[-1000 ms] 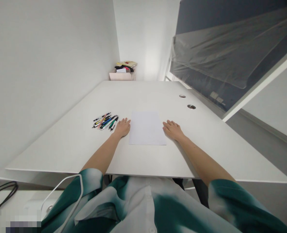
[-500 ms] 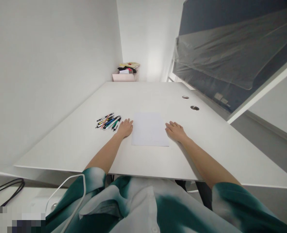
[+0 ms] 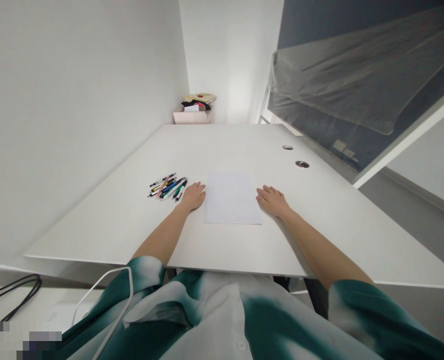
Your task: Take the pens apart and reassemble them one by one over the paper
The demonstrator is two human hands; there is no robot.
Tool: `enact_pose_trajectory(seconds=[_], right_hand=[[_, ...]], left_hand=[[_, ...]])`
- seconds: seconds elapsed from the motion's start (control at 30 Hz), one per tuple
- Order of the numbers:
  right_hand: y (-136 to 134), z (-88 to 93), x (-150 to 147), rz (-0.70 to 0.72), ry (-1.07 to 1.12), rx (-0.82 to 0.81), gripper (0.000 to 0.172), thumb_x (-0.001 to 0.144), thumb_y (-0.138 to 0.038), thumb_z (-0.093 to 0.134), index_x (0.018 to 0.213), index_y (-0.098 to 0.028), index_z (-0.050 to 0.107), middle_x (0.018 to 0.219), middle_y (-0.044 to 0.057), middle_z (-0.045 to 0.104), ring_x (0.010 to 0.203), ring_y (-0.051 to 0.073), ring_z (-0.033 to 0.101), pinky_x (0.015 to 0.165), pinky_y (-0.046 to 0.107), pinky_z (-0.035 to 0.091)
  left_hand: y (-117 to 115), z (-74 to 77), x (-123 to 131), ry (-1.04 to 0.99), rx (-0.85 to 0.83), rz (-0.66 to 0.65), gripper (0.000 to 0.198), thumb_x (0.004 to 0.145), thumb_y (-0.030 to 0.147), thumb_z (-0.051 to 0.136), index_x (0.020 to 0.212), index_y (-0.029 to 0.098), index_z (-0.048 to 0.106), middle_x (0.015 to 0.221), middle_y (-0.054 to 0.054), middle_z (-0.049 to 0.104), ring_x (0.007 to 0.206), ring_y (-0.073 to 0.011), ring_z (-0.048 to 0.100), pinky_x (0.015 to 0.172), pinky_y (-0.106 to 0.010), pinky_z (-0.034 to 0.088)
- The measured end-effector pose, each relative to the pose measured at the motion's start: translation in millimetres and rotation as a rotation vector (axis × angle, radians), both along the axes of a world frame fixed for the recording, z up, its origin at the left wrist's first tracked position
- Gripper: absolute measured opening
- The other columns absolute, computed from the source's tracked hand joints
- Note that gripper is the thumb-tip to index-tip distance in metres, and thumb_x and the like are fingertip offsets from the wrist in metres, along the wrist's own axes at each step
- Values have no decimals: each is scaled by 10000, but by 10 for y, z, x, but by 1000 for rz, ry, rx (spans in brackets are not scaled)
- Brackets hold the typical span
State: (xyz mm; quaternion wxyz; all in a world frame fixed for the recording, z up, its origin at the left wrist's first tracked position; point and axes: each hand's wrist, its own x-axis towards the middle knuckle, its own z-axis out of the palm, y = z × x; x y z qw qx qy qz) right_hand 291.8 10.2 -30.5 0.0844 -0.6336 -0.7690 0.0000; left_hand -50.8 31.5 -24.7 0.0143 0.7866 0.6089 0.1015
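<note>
Pens overlapping, tips too small to tell

The person wears a loose shirt blotched in teal and white, with a pointed collar, a small white button down the front, and wide sleeves that end above the bare forearms. The left hand and right hand are bare too.

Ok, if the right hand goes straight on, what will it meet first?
Probably the sheet of paper: the fingertips of the right hand lie at its edge, though whether they touch is unclear.
</note>
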Motion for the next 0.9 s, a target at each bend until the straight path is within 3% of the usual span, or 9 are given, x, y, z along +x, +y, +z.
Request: enact_pose_trajectory(seconds=[0.27,0.4,0.6,0.9], right_hand=[[-17,40,-9,1,-13,-29,494,981,-399,334,1407,-237,522,1519,104,441,1396,336,387,1110,535,352],[-17,36,-5,0,-19,-30,500,981,-405,327,1408,-233,523,1521,105,438,1397,333,384,1112,533,349],[2,1,11,2,-28,5,478,973,-407,353,1390,-269,541,1495,86,474,1374,319,411,1089,515,380],[25,-18,36,11,23,-8,486,962,-416,360,1379,-255,552,1498,96,467,1384,335,396,1094,536,363]], left_hand=[[-17,68,4,-21,50,8,411,931,266,414,1283,151,594,1396,-146,556,1303,-263,489,1099,-392,353],[-73,235,-79,-30,146,230,326,911,234,421,1116,182,668,1168,-145,649,1154,-292,552,986,-422,400],[-109,323,-287,8,174,496,283,872,224,463,1044,167,681,1166,-173,646,1175,-336,527,984,-464,370],[-63,268,-349,0,152,558,257,823,304,536,922,153,718,1176,-197,661,1210,-377,513,1011,-520,356]])
